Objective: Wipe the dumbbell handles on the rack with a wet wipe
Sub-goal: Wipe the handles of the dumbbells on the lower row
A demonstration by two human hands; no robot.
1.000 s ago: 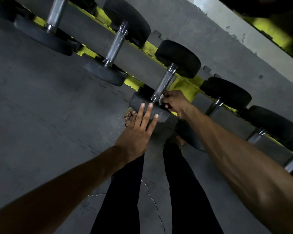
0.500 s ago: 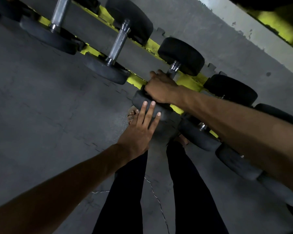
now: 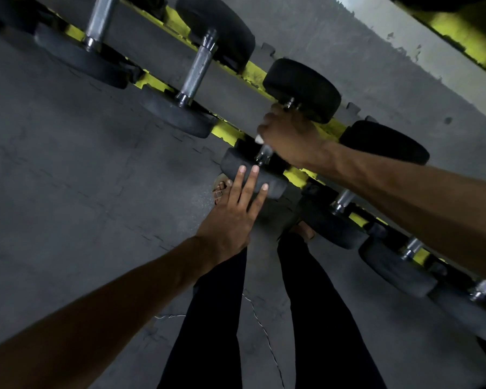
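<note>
Right hand (image 3: 289, 133) is clamped round the handle (image 3: 264, 153) of the dumbbell (image 3: 233, 161) in the middle of the row. A white scrap of wet wipe (image 3: 259, 139) peeps out beside my fingers, so I take it the wipe sits between palm and steel. Left hand (image 3: 230, 217) lies flat, fingers straight, on the near head (image 3: 277, 190); I judge that braces the weight against rolling on the yellow rack (image 3: 227, 134). Room along the bar is short: only a stub of bare metal shows below my grip, and the far head (image 3: 303, 88) is just beyond my knuckles. Neighbouring dumbbells (image 3: 198, 68) sit just beside on either side, their handles apart from mine, so my wrist has room to twist.
</note>
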